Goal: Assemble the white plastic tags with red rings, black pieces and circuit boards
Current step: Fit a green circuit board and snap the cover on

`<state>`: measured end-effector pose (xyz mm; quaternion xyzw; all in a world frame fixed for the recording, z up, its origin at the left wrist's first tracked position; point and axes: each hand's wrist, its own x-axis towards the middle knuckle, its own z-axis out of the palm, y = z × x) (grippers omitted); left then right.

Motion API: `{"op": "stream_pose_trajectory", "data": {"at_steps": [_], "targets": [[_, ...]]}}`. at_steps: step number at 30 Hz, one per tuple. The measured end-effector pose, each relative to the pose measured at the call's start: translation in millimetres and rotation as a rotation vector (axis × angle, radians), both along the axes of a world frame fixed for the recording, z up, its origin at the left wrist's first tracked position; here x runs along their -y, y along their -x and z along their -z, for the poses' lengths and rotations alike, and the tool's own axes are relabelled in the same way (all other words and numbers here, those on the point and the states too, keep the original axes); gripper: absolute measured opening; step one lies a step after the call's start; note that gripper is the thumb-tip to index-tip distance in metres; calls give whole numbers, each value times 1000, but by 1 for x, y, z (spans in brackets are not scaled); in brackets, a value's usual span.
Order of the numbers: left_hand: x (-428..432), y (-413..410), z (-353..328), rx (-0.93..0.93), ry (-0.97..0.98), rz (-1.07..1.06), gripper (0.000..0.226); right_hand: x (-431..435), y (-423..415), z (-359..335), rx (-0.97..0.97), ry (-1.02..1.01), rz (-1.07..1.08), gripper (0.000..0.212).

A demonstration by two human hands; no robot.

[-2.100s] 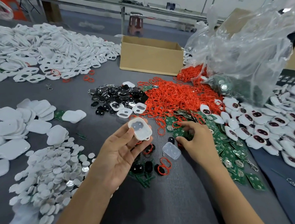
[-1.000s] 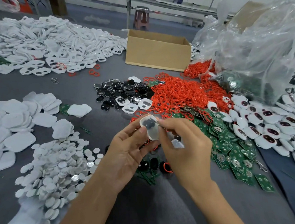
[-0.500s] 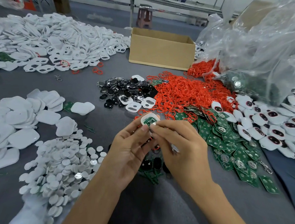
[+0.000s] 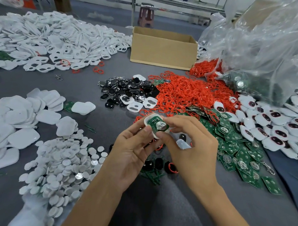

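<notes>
Your grey bench (image 4: 80, 82) carries a crumpled clear plastic bag (image 4: 265, 48) at right, a brown cardboard box (image 4: 162, 48) behind, a heap of red rubber rings (image 4: 184, 93) and spilled green circuit boards (image 4: 237, 148). In front of the rings, your left hand (image 4: 131, 150) and right hand (image 4: 192, 145) both pinch one white plastic tag shell (image 4: 148, 121), held above the bench (a green board with a silver coin cell (image 4: 157, 123) sits in it).

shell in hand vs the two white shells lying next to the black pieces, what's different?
The held shell has a green circuit board seated in it; the two loose shells show bare cut-outs and no board. The held shell is off the table, tilted, pinched by the left hand and right hand; the loose shells lie flat, untouched. Shared: white plastic, same rounded outline.
</notes>
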<state>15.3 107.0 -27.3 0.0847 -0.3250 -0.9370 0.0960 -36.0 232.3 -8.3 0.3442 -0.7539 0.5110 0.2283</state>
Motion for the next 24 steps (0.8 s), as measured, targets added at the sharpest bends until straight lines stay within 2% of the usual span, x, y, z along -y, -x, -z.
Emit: {"op": "stream_pose_trajectory", "data": {"at_steps": [9,15,19,22,24], "targets": [[1,2,3,-1,-41,9,27,-3,4,3,-42,-83,-54,10],[1,3,5,-3,-68,17,33,-1,2,3,-77,-132,-55,12],[3,2,5,1,-13,60,28,-6,6,-4,-8,-152,-81,14],[4,0,4,5,27,114,26,-11,14,-13,45,-234,-131,24],[4,0,4,14,35,142,26,-12,19,-18,51,-297,-163,23]]}}
